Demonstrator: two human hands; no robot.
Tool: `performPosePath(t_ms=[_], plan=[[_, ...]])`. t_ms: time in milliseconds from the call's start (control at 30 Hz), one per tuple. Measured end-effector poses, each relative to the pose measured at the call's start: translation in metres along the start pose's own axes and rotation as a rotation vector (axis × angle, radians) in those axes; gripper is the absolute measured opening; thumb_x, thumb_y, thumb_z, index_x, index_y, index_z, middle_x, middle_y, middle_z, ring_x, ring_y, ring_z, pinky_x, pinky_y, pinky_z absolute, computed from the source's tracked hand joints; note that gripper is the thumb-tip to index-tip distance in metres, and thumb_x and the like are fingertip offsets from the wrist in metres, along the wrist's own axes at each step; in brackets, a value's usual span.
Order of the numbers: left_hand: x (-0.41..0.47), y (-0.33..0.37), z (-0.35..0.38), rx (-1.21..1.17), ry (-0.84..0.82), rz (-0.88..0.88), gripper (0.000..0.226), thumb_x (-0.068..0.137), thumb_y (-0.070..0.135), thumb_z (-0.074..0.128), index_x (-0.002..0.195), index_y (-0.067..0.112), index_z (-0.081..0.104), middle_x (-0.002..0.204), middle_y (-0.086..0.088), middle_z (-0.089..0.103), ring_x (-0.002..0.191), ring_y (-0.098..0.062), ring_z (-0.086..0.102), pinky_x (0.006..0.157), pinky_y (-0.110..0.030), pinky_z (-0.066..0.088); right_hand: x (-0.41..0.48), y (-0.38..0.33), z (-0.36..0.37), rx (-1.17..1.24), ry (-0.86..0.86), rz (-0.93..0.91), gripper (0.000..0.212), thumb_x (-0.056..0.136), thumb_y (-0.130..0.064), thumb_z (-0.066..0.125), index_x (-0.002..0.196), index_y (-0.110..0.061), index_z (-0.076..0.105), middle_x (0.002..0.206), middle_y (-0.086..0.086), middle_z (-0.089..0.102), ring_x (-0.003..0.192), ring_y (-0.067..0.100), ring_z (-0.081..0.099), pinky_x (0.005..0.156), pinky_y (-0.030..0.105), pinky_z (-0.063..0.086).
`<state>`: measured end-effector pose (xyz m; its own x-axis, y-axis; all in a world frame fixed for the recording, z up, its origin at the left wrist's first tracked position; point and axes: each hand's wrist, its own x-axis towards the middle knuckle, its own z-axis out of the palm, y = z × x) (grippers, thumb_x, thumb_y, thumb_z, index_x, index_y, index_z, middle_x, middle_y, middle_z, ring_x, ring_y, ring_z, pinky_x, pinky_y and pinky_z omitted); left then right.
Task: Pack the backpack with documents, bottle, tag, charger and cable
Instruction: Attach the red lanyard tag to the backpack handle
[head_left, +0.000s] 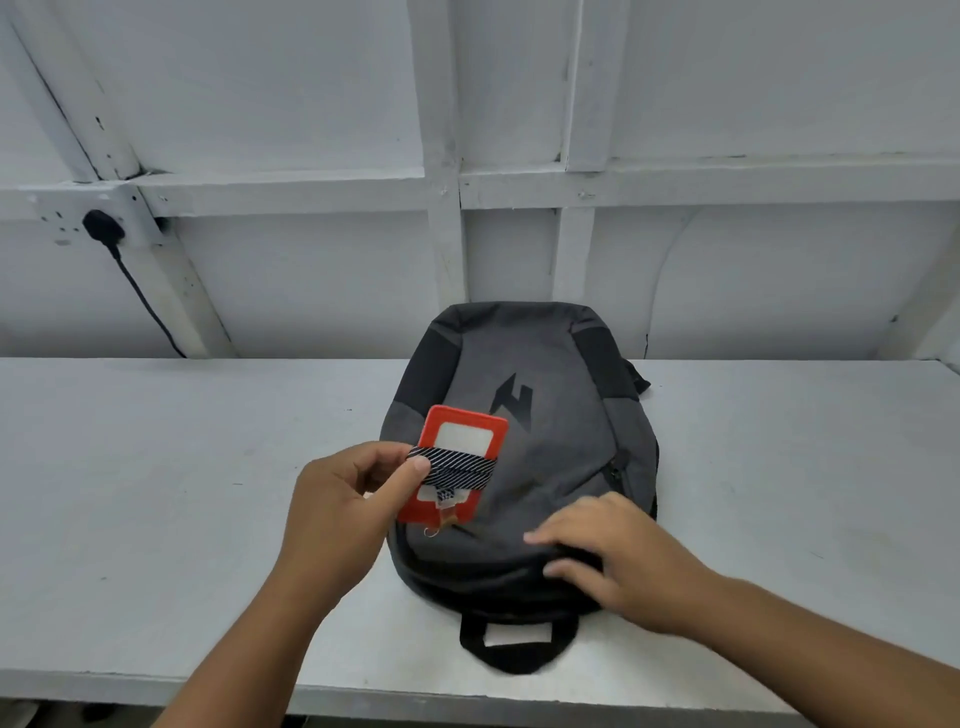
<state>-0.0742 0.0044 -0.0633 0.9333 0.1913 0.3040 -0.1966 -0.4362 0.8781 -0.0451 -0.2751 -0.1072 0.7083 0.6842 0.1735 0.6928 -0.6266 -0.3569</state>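
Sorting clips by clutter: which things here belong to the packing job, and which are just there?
Part of the job:
backpack
orange tag, held in the left hand
right hand, resting on the backpack

Just there:
table
black plug in the wall socket
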Motion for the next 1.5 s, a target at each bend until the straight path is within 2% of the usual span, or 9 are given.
performPosePath(t_ms=[300,500,633,833,1067,1233,1300,1367,1500], plan=[[-0.006,0.047,-0.009,0.233,0.266,0.585,0.006,0.094,0.026,0.072,0.1,0.026,0.073,0.091,0.021,0.068,0.084,0.0,0.064,0.076,-0.007,0.046,0.1,0.0,-0.097,0.253,0.293,0.209,0.016,0.1,-0.028,0.061,0.105,-0.02,0.074,0.099,-0.006,0.074,0.094,0.011,0.067,0.092,0.039,0.052],[0.021,-0.004,0.066,0.56,-0.048,0.869,0.013,0.088,0.016,0.074,0.09,0.004,0.078,0.081,-0.007,0.071,0.073,-0.025,0.063,0.067,-0.036,0.053,0.121,-0.002,-0.147,0.389,0.433,0.263,0.019,0.1,-0.029,0.06,0.102,-0.022,0.077,0.093,-0.003,0.077,0.088,0.011,0.071,0.084,0.03,0.054],[0.065,-0.047,0.111,0.872,-0.379,0.62,0.007,0.087,0.013,0.073,0.087,0.006,0.076,0.089,-0.013,0.072,0.088,-0.035,0.069,0.074,-0.038,0.053,0.111,-0.014,-0.142,0.367,0.457,0.213,0.018,0.1,-0.029,0.06,0.104,-0.024,0.077,0.092,-0.01,0.076,0.087,0.002,0.068,0.078,0.019,0.051],[0.106,-0.079,0.161,1.069,-0.487,0.418,0.043,0.1,0.015,0.045,0.142,0.011,0.054,0.144,-0.014,0.055,0.128,-0.033,0.054,0.105,-0.042,0.046,0.092,-0.016,-0.126,0.333,0.448,0.19,0.021,0.101,-0.03,0.059,0.114,-0.025,0.074,0.103,-0.015,0.074,0.097,0.0,0.066,0.087,0.022,0.051],[0.115,-0.064,0.185,1.025,-0.5,0.306,0.057,0.11,0.035,0.028,0.161,0.012,0.024,0.166,-0.016,0.029,0.151,-0.034,0.03,0.123,-0.048,0.022,0.075,-0.021,-0.115,0.312,0.364,0.138,0.023,0.104,-0.027,0.054,0.119,-0.021,0.069,0.105,-0.016,0.068,0.1,-0.003,0.06,0.083,0.009,0.044],[0.06,-0.033,0.124,0.736,-0.554,0.332,0.042,0.105,0.042,0.034,0.138,0.028,0.056,0.141,-0.001,0.061,0.124,-0.022,0.057,0.103,-0.035,0.043,0.052,-0.016,-0.088,0.266,0.384,0.065,0.023,0.104,-0.024,0.054,0.121,-0.017,0.068,0.113,-0.007,0.071,0.105,0.005,0.062,0.093,0.028,0.048],[0.029,-0.009,0.085,0.53,-0.46,0.401,0.035,0.094,0.048,0.043,0.099,0.03,0.072,0.096,0.013,0.075,0.09,-0.012,0.068,0.078,-0.034,0.054,0.046,-0.014,-0.075,0.182,0.385,0.021,0.024,0.103,-0.025,0.053,0.121,-0.017,0.067,0.114,-0.006,0.071,0.105,0.011,0.063,0.09,0.038,0.049],[0.009,0.019,0.053,0.304,-0.324,0.446,0.029,0.088,0.041,0.054,0.071,0.026,0.072,0.064,0.016,0.066,0.061,0.001,0.061,0.057,-0.026,0.049,0.042,-0.012,-0.065,0.134,0.393,0.014,0.025,0.103,-0.026,0.053,0.122,-0.016,0.067,0.115,-0.006,0.071,0.106,0.014,0.064,0.088,0.042,0.048],[0.011,0.05,0.031,0.231,-0.017,0.697,0.027,0.089,0.026,0.056,0.071,0.02,0.076,0.067,0.015,0.066,0.064,-0.001,0.059,0.06,-0.019,0.044,0.037,-0.009,-0.05,0.131,0.409,0.008,0.024,0.103,-0.024,0.055,0.122,-0.016,0.067,0.115,-0.006,0.071,0.105,0.013,0.064,0.087,0.041,0.049]])
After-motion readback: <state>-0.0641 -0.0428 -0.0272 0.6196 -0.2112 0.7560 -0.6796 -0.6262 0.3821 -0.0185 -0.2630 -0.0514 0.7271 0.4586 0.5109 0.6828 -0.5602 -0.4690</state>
